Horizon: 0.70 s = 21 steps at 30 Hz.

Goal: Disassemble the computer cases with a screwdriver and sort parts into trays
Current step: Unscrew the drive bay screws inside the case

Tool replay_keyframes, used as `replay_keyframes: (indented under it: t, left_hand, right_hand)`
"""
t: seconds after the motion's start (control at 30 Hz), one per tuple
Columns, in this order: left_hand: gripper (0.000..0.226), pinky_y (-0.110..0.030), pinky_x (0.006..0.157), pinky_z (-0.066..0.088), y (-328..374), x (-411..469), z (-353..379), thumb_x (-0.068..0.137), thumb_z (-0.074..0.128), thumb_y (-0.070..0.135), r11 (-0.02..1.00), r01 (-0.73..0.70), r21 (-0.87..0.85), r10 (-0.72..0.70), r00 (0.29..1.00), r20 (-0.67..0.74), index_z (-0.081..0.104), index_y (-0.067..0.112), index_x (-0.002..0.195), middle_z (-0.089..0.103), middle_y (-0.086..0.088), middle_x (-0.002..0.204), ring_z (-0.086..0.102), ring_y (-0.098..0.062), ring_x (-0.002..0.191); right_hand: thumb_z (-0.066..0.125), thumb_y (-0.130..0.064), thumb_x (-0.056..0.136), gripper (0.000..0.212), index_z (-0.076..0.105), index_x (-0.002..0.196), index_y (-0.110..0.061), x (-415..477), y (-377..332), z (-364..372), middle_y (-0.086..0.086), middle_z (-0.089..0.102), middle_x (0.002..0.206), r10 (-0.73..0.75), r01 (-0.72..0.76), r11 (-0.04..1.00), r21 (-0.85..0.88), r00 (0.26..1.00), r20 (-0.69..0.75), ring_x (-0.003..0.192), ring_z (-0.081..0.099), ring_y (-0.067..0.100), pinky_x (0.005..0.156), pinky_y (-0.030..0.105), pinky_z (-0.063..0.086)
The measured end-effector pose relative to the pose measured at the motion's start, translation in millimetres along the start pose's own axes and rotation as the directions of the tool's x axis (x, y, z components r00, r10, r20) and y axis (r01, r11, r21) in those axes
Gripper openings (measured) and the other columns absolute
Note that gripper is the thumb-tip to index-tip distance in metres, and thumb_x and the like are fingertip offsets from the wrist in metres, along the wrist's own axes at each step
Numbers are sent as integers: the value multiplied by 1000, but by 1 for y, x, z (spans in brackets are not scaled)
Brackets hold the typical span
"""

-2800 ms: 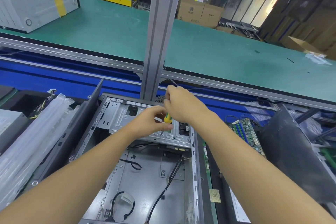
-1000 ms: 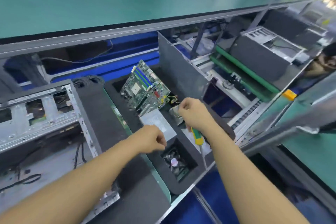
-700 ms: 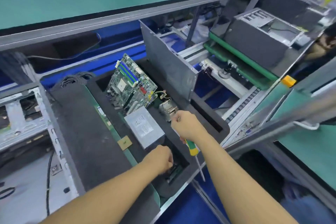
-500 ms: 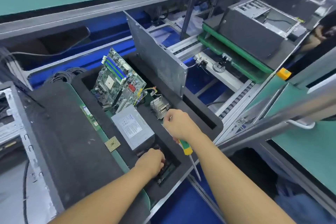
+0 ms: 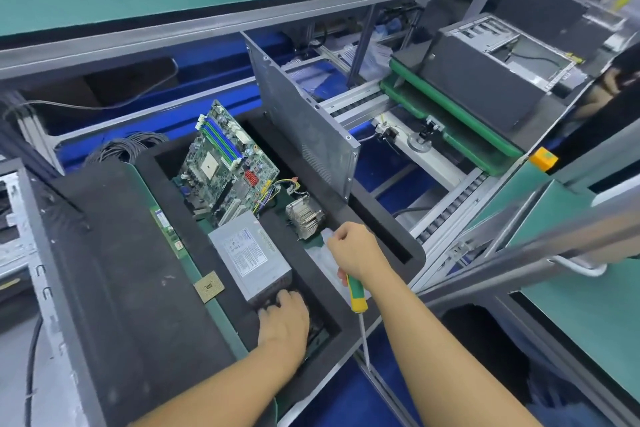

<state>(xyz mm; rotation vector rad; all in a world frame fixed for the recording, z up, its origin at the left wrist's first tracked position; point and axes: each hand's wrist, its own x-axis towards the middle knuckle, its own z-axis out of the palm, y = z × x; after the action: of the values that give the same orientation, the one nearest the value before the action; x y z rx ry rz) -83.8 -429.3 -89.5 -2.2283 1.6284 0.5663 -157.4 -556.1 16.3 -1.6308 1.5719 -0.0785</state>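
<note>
Risks first. We hold the screwdriver [image 5: 356,298] in our right hand [image 5: 353,253] with the handle tucked under the palm and the shaft pointing down and back toward us, past the near edge of the foam tray [image 5: 346,350]. The same hand pinches a clear plastic bag [image 5: 323,253] between thumb and forefinger — two things in one grip. If we loosen the fingers to drop the bag, the screwdriver could slip out and fall off the near edge; the bare tip could also catch the foam as we pull back.

Our left hand [image 5: 284,319] is curled palm-down in the near pocket of the tray, fingertips against the near end of the power supply [image 5: 251,253]. We cannot tell whether it holds anything; whatever lies beneath it is hidden. If the part under it is only half seated, it may rock out of the pocket when we let go.

Positions relative to the grips:
- Power supply — directly ahead of the left hand, touching its fingertips.
- Heatsink [image 5: 304,217] — just beyond the right hand, near the pinch, not touching.
- Motherboard [image 5: 225,163] — farther ahead and to the left of both hands, leaning in the far pocket.
- Loose chip [image 5: 209,286] — left of the left hand, on the foam ledge.
- Side panel [image 5: 304,128] — standing upright beyond the right hand.
</note>
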Motion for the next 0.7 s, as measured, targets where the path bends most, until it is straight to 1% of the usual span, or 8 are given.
replay_keyframes:
  t: [0.1,0.23,0.3,0.4,0.5,0.53,0.6,0.7]
  left_hand:
    - [48,-36,101,40,-2,5,2,95,55,17,1000,27,13,-27,999,23,37,3,137,50,-12,134,52,-29,124]
    - [39,-34,99,39,-9,8,0,93,58,14,999,12,-51,-9,998,60,48,10,130,58,-8,130,53,-26,123]
    - [33,-34,91,43,-10,8,-6,93,63,21,992,0,-128,12,996,93,52,11,123,61,-9,125,58,-27,117]
    - [20,-33,75,44,-11,2,-28,92,68,24,967,-4,-253,42,989,145,56,14,105,63,-7,118,62,-28,108]
    - [20,-34,68,43,-17,-9,-55,91,65,22,946,-30,-321,60,995,82,46,16,84,59,-7,98,60,-27,91]
    - [19,-35,68,44,-20,-13,-64,90,62,20,937,-40,-348,66,996,63,46,16,83,57,-7,95,58,-27,87]
    - [13,-35,70,47,-26,-18,-84,89,60,20,913,-49,-405,76,996,51,50,14,86,59,-8,98,60,-30,89]
    - [11,-32,69,49,-38,-20,-115,90,60,21,866,-78,-493,97,995,14,64,12,95,67,-7,97,65,-26,87]
  right_hand:
    - [35,-15,88,18,53,89,-12,1,9,0,13,59,76,31,-30,998,48,999,-10,42,58,27,42,31,51]
    - [37,-17,83,20,56,88,-13,4,24,-5,10,60,68,44,-41,994,98,999,-30,39,56,23,45,34,54]
    - [39,-18,80,23,58,89,-9,6,29,-10,10,59,64,59,-53,988,142,997,-41,39,54,24,47,37,53]
    - [41,-17,81,24,61,91,-8,9,34,-20,8,58,64,77,-62,977,202,995,-67,40,53,24,45,34,53]
    - [47,-14,84,16,61,89,-9,11,31,-29,5,55,63,68,-41,966,254,993,-101,38,52,21,43,29,49]
    - [48,-14,85,14,61,88,-9,11,29,-31,5,55,62,62,-32,961,274,993,-101,38,52,21,42,27,47]
    - [51,-14,87,10,60,85,-11,11,24,-34,4,54,61,33,-8,945,326,997,-70,38,49,21,41,26,45]
    - [59,-21,90,12,67,82,-17,10,17,-41,3,57,65,-97,80,923,376,995,27,40,47,20,41,26,43]
